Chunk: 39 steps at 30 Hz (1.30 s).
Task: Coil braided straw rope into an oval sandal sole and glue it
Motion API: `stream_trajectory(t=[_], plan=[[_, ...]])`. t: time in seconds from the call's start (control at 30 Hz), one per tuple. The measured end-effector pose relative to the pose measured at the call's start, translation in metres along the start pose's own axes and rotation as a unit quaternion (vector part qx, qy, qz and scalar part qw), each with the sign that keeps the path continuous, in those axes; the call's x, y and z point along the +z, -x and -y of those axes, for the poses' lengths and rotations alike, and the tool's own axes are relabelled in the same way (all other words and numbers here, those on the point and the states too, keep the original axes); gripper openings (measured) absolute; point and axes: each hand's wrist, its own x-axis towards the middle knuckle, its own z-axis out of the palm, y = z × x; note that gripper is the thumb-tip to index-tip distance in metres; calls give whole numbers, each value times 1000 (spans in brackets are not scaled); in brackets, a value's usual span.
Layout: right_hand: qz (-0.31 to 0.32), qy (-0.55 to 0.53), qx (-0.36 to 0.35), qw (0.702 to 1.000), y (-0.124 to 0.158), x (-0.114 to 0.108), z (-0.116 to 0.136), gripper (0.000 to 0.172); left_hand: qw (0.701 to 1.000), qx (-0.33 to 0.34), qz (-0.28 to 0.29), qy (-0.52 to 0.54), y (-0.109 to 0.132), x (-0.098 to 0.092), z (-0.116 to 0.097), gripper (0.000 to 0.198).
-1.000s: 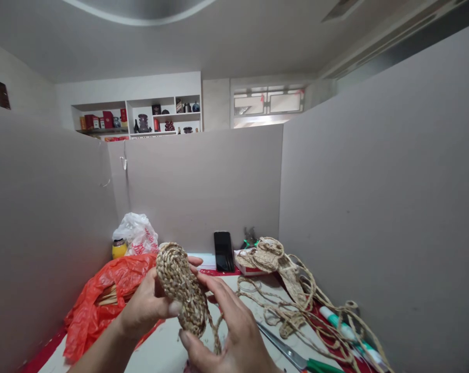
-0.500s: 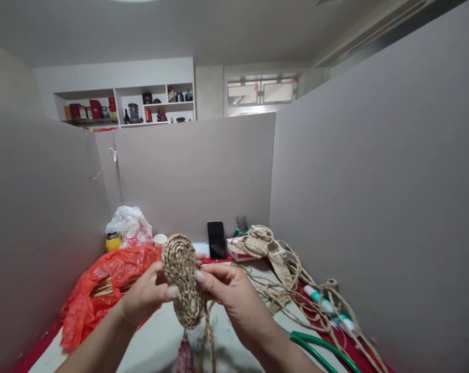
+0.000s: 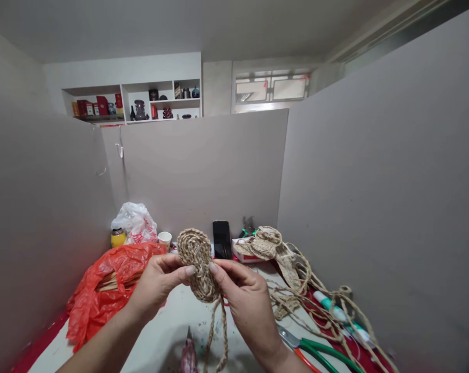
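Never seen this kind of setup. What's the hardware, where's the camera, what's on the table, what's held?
No machine here: just a person's two bare hands, filmed by one camera worn on the head, looking forward and down. The left hand and right hand pinch a braided piece, shaped like a small sole, from either side; braided cord hangs below it. On the table, a red plastic bag lies at left, a pink-handled tool in front, green-handled scissors and a heap of cord and braid at right. A dark phone stands upright at the back.
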Motion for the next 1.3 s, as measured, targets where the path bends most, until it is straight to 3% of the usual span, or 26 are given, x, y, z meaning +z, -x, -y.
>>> stream_trajectory(t=[0.1,0.33,0.57,0.9,1.17,1.3], plan=[[2,9,-1,1000,0,0,-3,12,1000,8,-6,-3,1,1,-2,19],[79,-3,32,996,-1,-2,-1,21,1000,22,3,-2,3,4,-5,20],[85,94,-34,991,4,0,-1,30,1000,23,14,-1,4,3,-3,19],[86,114,-46,989,9,5,-13,30,1000,8,-3,16,3,4,-2,19],[96,126,-20,987,7,4,-3,34,999,21,-22,16,7,10,-5,20],[159,152,-24,975,7,-1,12,34,998,43,-34,13,12,10,-11,17]])
